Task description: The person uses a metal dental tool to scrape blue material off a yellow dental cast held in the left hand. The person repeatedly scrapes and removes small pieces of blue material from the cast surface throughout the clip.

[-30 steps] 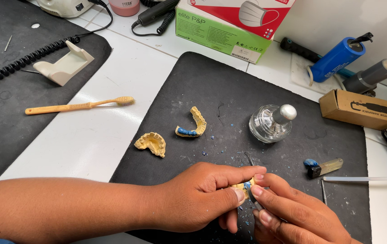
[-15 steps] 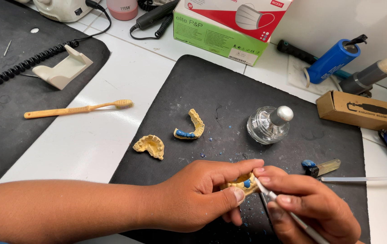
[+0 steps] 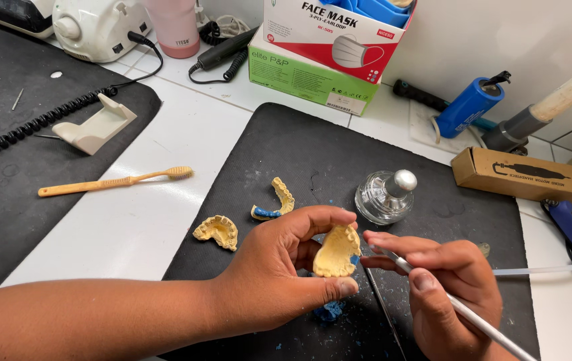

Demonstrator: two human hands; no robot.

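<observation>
A white surface (image 3: pixel 185 154) is carrying a black mat (image 3: pixel 339 154). Far back, a red and white box (image 3: pixel 339 30) is sitting on a flat green box (image 3: pixel 302 77); a long brown box (image 3: pixel 523 175) is lying at the far right. The left hand (image 3: pixel 279 267) is pinching a yellow tooth mold (image 3: pixel 337 252) near the middle, its long side pointing up and away. The right hand (image 3: pixel 443 294) fingers are gripping a thin white tool (image 3: pixel 473 317), tip touching the mold.
</observation>
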